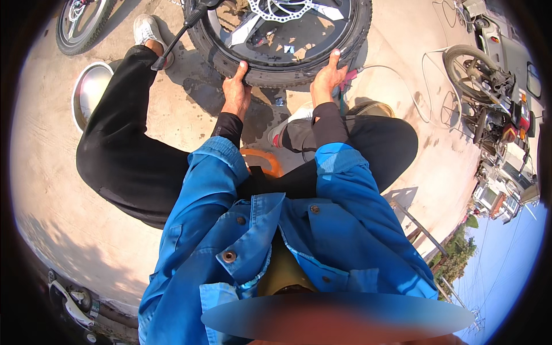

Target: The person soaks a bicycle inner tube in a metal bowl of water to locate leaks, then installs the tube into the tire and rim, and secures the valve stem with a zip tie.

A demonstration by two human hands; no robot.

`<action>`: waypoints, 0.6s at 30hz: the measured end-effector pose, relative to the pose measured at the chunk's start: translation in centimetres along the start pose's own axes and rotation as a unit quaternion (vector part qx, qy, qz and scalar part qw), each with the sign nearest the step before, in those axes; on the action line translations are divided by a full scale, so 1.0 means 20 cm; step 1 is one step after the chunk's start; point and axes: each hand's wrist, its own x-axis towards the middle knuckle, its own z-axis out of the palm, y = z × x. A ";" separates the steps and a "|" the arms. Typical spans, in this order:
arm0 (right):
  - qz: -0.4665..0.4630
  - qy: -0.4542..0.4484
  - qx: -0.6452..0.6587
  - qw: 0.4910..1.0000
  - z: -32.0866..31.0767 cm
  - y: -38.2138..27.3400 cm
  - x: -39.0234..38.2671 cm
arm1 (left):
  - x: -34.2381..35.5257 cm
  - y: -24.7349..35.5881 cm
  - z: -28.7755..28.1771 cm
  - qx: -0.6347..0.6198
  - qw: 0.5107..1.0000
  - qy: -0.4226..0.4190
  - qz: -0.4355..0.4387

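Observation:
A bicycle wheel (247,31) with broad silver-and-black spokes and a round brake disc (280,8) is in front of me at the top of the view. My left hand (236,95) grips the near side of its black tyre (276,77), thumb up along the sidewall. Farther right on the same tyre, my right hand (328,80) holds on in the same way. The fingers of both hands are partly hidden under the tyre. Left of the wheel slants a black rod (183,34) like a kickstand.
A pale basin (92,92) stands beyond my left leg; a yellowish bowl (375,107) sits by my right knee. Something pinkish-red (347,79) lies beside my right hand, near a thin hose (402,80). Another bicycle wheel (80,29) is far left, a motorcycle (489,92) right.

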 end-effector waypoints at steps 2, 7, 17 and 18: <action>0.020 0.006 0.045 0.999 0.01 0.00 0.00 | 0.00 -0.02 0.01 -0.023 1.000 0.000 0.013; 0.084 0.051 0.091 0.991 0.02 0.00 0.02 | 0.03 -0.05 0.02 -0.084 0.995 0.026 0.047; 0.018 -0.043 0.054 0.997 -0.05 0.00 0.11 | 0.12 -0.03 -0.02 -0.107 0.993 0.005 -0.048; 0.008 -0.039 0.026 0.999 -0.05 -0.03 0.13 | 0.12 -0.02 -0.01 -0.101 0.993 0.016 -0.052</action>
